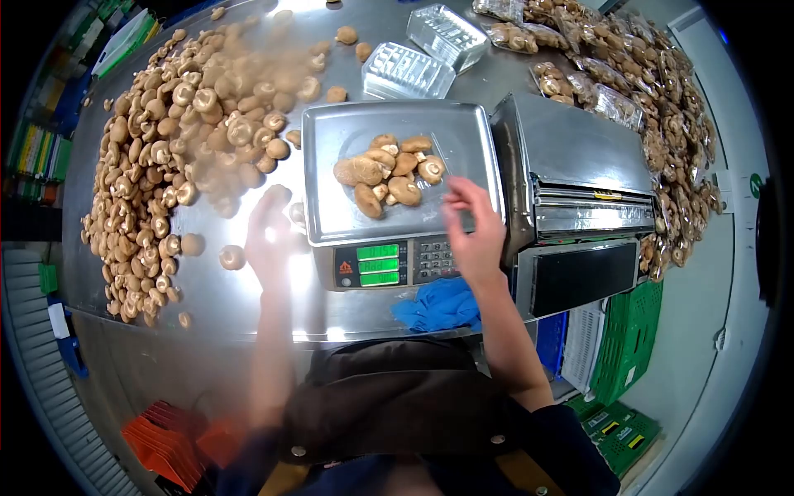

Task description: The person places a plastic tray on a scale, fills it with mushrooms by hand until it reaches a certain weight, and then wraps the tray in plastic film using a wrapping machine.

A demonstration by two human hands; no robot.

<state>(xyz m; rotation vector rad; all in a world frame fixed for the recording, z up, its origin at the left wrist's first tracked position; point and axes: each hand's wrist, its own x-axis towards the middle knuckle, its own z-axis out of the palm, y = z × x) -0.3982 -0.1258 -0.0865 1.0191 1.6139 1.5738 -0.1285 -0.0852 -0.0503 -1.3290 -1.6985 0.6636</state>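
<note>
A clear plastic tray of brown mushrooms (389, 174) sits on the steel pan of a scale (331, 132) with a green display (378, 264). My right hand (473, 227) is over the pan's right front corner, fingertips at the clear tray's edge; whether it grips the tray is unclear. My left hand (271, 236) is blurred, hovering over the steel table just left of the scale, near a few loose mushrooms; I cannot tell whether it holds anything.
A large heap of loose mushrooms (165, 149) covers the table's left. Empty clear trays (422, 54) lie behind the scale. A wrapping machine (571, 182) stands right of the scale, with several wrapped mushroom packs (653, 99) behind it. Blue gloves (438, 306) lie at the table's front edge.
</note>
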